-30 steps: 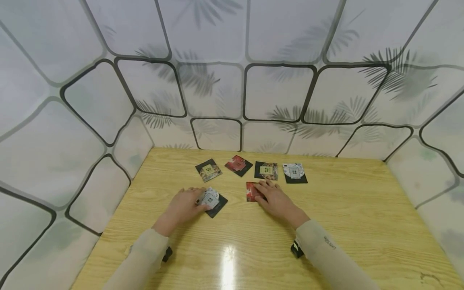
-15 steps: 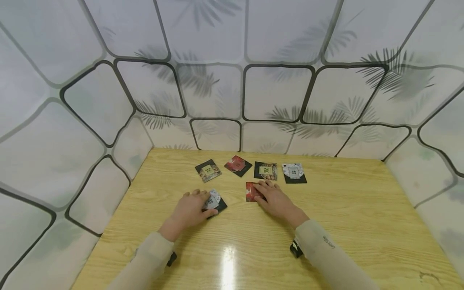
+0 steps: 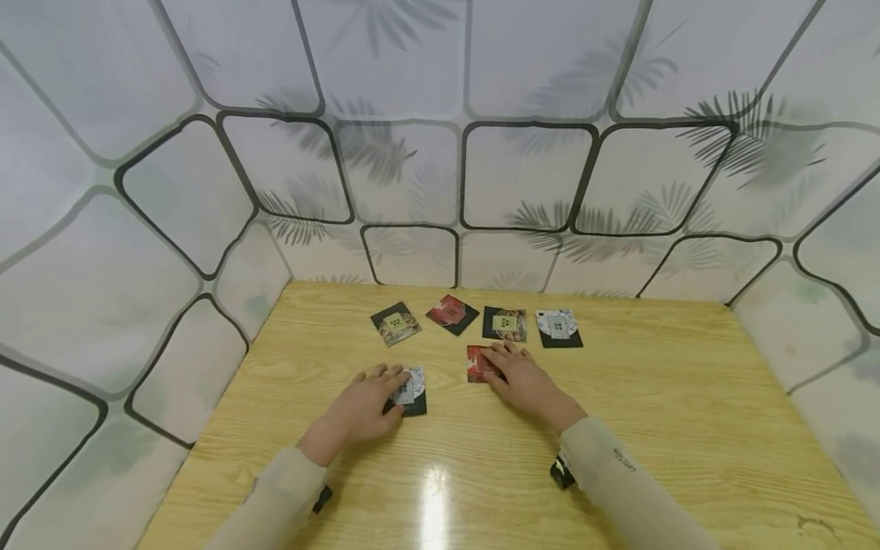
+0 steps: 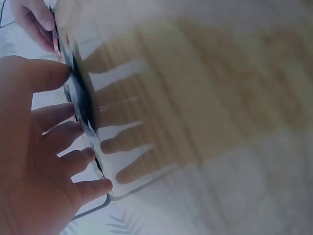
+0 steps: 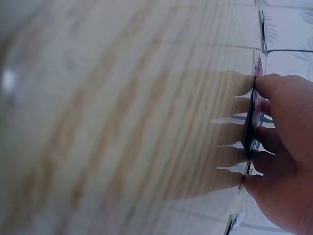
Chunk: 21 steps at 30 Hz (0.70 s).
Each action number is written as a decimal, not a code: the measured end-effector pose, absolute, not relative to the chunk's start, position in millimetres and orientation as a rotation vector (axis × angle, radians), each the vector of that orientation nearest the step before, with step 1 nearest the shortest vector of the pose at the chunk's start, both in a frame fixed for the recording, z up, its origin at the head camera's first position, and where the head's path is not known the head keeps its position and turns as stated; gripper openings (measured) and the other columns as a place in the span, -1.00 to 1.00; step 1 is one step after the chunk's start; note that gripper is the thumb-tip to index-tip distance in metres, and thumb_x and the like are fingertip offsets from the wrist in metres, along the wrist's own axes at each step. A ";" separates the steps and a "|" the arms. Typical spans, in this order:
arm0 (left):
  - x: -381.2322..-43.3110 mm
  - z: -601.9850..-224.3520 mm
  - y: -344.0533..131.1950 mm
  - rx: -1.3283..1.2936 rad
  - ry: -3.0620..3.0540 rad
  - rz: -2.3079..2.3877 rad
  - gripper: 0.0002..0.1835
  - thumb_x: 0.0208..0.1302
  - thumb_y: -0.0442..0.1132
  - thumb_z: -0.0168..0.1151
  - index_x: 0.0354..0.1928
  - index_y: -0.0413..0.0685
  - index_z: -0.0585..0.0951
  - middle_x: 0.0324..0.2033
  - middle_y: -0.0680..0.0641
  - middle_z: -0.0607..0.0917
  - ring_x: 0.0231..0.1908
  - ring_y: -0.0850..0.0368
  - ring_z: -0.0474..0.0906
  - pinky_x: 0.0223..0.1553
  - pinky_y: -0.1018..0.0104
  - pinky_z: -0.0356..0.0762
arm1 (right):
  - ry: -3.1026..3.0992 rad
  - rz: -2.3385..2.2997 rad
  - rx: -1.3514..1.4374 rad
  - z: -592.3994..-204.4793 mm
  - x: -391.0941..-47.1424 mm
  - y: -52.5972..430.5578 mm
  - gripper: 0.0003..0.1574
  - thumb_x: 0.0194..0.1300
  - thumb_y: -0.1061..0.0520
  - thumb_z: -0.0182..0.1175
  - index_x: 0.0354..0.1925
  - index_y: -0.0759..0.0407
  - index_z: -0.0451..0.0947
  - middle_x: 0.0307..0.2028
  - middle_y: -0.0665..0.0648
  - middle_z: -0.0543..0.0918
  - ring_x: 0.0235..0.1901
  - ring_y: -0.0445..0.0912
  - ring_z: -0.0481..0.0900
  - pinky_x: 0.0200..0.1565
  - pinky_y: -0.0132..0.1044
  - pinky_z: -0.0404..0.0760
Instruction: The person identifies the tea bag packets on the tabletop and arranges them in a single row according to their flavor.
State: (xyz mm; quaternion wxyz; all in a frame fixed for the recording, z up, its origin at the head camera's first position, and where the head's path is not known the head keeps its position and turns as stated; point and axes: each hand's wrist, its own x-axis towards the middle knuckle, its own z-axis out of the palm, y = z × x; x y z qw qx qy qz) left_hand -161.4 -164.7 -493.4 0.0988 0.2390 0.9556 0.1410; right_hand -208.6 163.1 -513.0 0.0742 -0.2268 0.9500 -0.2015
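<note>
In the head view my left hand [image 3: 359,409] lies over a flat square packet [image 3: 416,401], white floral and black, with its fingers spread and fairly straight. The left wrist view shows the thumb and fingertips touching this thin packet [image 4: 84,100] from above. To the right, my right hand [image 3: 525,382] rests on a red square packet [image 3: 474,368], covering its right part. Seen from the right wrist, the thumb and extended fingertips press on the packet's top, with its dark edge [image 5: 250,125] close along the table.
Behind the hands lies a row of square packets: a yellow-labelled one [image 3: 395,323], a red and black one [image 3: 452,314], another yellow-labelled one [image 3: 505,324] and a white and black one [image 3: 559,328]. Patterned walls enclose the wooden table [image 3: 653,397] at the back and sides.
The left hand has loosened from the packet's left edge and spread over its top. Its packet has turned from a diamond angle to nearly square. The right hand stays still.
</note>
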 end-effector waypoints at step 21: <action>-142.3 -500.2 -162.6 0.847 2.809 0.401 -0.35 0.63 0.03 0.07 0.61 -0.05 0.31 0.59 -0.20 0.32 0.58 -0.35 0.19 0.52 -0.46 0.13 | 2.848 -0.581 -0.652 -513.9 -215.8 158.3 -0.26 0.67 -0.10 0.02 0.61 0.19 0.24 0.60 0.37 0.24 0.63 0.36 0.03 0.62 0.30 0.04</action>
